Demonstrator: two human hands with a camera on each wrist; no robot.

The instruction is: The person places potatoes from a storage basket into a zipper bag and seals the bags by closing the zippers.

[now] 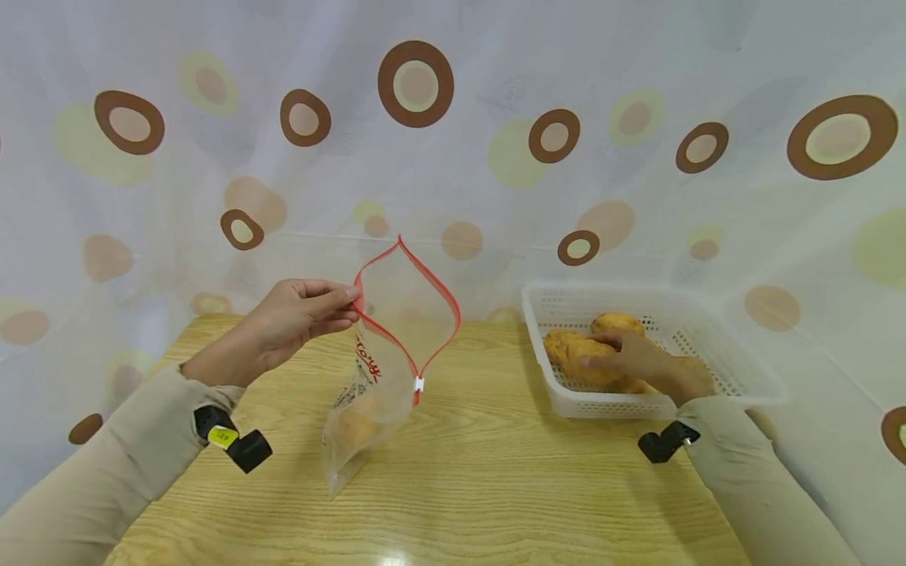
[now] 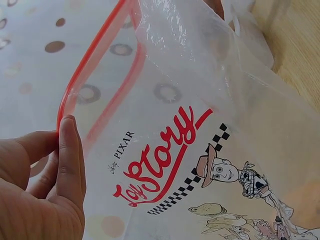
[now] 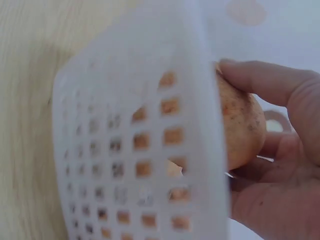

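Pinching the red zip rim of a Toy Story zip bag with the left hand, center-left of the head frame; mouth gapes, something yellow-orange shows near its bottom. Right hand grips a potato in the white plastic basket, right of frame, more potatoes beside it. Basket sits on wood-grain table.

Bag left of basket
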